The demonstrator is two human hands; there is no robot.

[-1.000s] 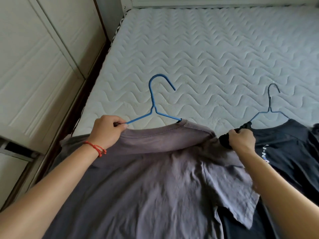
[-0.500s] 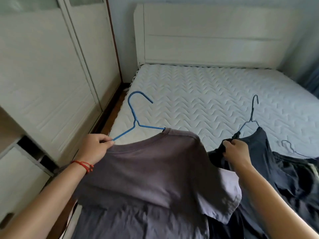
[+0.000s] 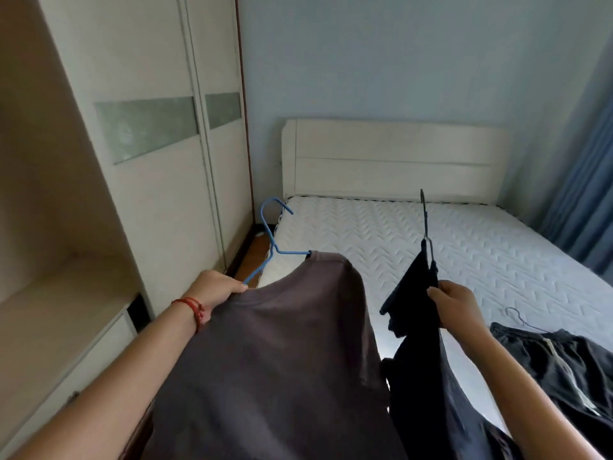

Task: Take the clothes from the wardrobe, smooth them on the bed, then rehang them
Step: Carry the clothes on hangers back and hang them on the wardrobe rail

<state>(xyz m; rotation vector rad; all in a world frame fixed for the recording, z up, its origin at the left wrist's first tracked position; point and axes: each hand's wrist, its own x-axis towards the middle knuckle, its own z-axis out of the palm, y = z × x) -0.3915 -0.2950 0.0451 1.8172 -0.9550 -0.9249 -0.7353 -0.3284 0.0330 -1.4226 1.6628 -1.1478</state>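
Bedroom: no legible writing.

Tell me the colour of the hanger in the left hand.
Blue hanger, seen best in the head view.

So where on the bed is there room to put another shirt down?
The white mattress is bare from the headboard down past its middle, across to the blue curtain. The near right corner is crowded: dark trousers on a hanger lie there.
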